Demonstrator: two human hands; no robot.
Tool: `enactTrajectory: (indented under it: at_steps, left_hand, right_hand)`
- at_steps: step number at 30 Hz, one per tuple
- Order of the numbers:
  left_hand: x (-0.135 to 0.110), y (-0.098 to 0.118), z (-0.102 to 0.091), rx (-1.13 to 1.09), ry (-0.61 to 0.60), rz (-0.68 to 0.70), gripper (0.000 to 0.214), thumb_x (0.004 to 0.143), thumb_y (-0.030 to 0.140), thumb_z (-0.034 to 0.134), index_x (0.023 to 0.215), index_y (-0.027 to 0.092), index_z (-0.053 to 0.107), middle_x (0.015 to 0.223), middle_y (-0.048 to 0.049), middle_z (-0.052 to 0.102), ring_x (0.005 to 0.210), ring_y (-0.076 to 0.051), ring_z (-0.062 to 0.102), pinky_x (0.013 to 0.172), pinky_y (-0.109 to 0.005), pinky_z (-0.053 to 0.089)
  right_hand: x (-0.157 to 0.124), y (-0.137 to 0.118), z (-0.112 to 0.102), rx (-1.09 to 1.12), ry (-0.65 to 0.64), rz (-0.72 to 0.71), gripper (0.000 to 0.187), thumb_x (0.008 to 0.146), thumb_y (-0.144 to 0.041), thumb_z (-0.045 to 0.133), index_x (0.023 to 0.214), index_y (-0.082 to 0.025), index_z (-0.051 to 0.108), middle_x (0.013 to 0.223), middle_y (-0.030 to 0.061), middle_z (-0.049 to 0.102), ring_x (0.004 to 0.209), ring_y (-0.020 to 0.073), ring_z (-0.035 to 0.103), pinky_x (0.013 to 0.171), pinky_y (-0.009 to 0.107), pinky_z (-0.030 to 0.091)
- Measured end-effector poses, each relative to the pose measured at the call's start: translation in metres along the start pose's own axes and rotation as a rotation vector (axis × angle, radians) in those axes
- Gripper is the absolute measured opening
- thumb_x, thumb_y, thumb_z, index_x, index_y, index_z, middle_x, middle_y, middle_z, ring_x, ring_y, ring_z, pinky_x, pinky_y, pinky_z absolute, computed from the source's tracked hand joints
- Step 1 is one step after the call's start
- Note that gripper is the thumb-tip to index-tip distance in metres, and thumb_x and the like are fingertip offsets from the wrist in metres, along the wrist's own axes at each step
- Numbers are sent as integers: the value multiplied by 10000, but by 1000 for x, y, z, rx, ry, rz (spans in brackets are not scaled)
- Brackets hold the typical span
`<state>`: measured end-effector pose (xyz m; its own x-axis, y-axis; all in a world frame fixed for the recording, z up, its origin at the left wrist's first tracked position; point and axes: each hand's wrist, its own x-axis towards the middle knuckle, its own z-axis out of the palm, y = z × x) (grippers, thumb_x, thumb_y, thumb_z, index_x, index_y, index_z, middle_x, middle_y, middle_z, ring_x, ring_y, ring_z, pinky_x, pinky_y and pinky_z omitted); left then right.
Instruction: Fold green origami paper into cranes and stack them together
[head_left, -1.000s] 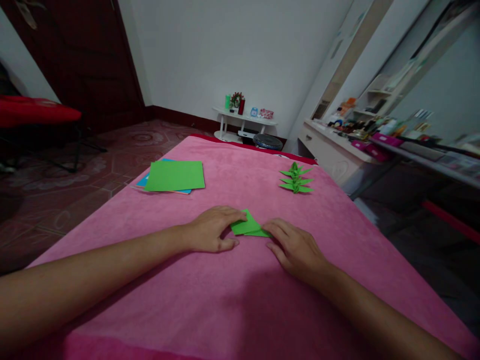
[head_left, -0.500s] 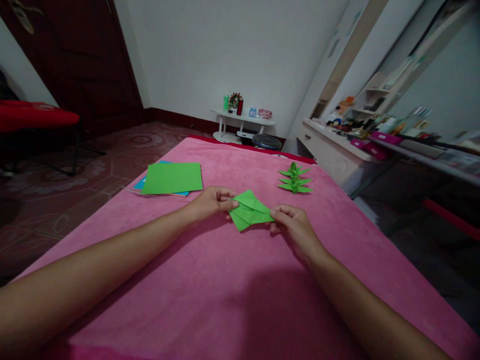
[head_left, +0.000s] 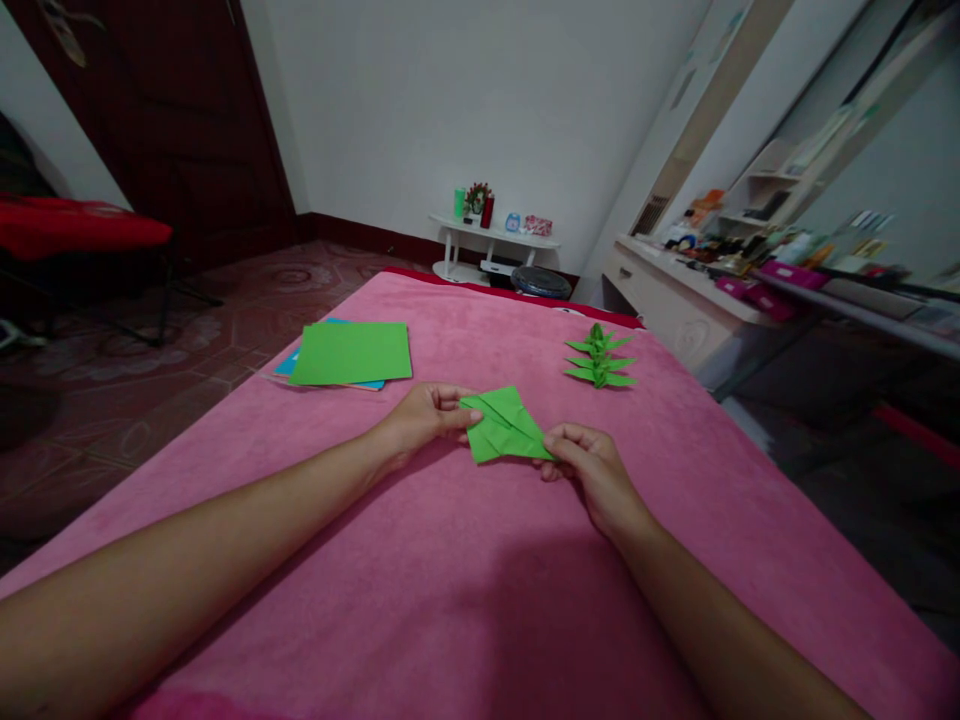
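Note:
Between my hands is a piece of folded green paper (head_left: 504, 424), creased into a kite-like shape with layered flaps. My left hand (head_left: 433, 418) pinches its left corner, thumb on top and fingers beneath. At the narrow right point, my right hand (head_left: 589, 462) pinches the paper between thumb and fingers. Several finished green paper figures (head_left: 600, 358) with pointed wings stand in a row beyond my right hand. To the far left lies a stack of paper, a green sheet (head_left: 352, 352) on top and a blue sheet (head_left: 286, 365) showing under it.
A pink cloth (head_left: 420, 590) covers the table. Behind it, a low white shelf (head_left: 495, 232) holds a plant and small items. On the right stands a cluttered dresser (head_left: 690, 285); a red chair (head_left: 82, 228) is at the left, near a dark door (head_left: 165, 120).
The folded green paper has turned slightly, its right point now lower. Both hands still pinch it. The whole view has shifted a little.

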<state>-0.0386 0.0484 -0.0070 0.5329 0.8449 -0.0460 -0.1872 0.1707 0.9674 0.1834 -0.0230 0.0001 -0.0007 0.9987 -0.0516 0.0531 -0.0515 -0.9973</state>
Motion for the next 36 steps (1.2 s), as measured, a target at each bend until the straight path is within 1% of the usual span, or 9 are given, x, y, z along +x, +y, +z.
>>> enactTrajectory:
  at_steps: [3, 7, 8, 10, 13, 16, 19, 22, 36]
  left_hand:
    - [2, 8, 3, 29, 33, 39, 322, 621, 283, 796, 877, 116, 695, 783, -58, 715, 638, -120, 643, 647, -236, 498]
    - [6, 32, 7, 181, -103, -15, 372, 601, 191, 792, 951, 119, 689, 689, -14, 687, 591, -109, 626, 607, -226, 477]
    - [8, 36, 9, 207, -124, -17, 401, 595, 167, 790, 979, 124, 682, 669, 1, 678, 565, -97, 613, 584, -214, 463]
    - [10, 40, 13, 185, -78, 20, 477, 586, 139, 789, 1045, 134, 656, 666, 16, 670, 553, -90, 607, 575, -207, 456]
    - [13, 31, 20, 23, 84, 32, 558, 578, 164, 805, 1101, 131, 614, 718, -13, 694, 561, -108, 627, 568, -218, 467]
    - [11, 14, 26, -162, 176, -36, 490, 568, 174, 820, 1015, 110, 631, 784, -60, 718, 623, -127, 658, 634, -237, 500]
    - [7, 4, 30, -191, 169, -52, 414, 539, 179, 839, 900, 100, 653, 760, -60, 719, 604, -125, 656, 636, -239, 508]
    - [4, 3, 33, -160, 146, -42, 394, 520, 198, 851, 847, 98, 656, 735, -53, 716, 580, -122, 651, 613, -237, 505]
    - [-5, 14, 42, -114, 164, 3, 393, 494, 190, 855, 830, 114, 666, 730, -32, 708, 562, -112, 631, 584, -237, 490]
  right_hand:
    - [-3, -7, 2, -38, -96, -18, 255, 749, -397, 643, 680, -153, 619, 583, -3, 604, 505, 98, 524, 474, 200, 395]
    - [0, -19, 11, 8, -126, -9, 284, 754, -445, 654, 844, -177, 624, 664, -13, 605, 539, 96, 530, 476, 193, 393]
    - [2, -21, 14, 14, -134, -8, 288, 740, -441, 672, 816, -167, 626, 637, -15, 594, 517, 91, 519, 472, 194, 390]
    - [5, -21, 20, 19, -125, -20, 293, 716, -429, 698, 721, -146, 623, 560, -20, 567, 465, 81, 490, 460, 197, 382]
    - [7, -14, 29, 50, -73, -35, 286, 712, -418, 708, 704, -143, 627, 526, -18, 572, 451, 84, 498, 467, 200, 391]
    - [6, -4, 33, 111, -57, -52, 274, 710, -409, 717, 750, -147, 646, 587, -8, 602, 507, 98, 535, 511, 208, 426]
    - [4, 2, 34, 195, -96, -33, 294, 753, -446, 666, 749, -152, 659, 645, 3, 614, 552, 118, 550, 555, 239, 458]
    - [4, 3, 32, 258, -103, -19, 296, 770, -445, 649, 718, -154, 666, 601, -9, 587, 528, 111, 513, 557, 240, 449]
    - [1, 4, 32, 308, -129, -61, 221, 752, -358, 697, 670, -154, 674, 601, -10, 583, 556, 99, 482, 562, 216, 378]
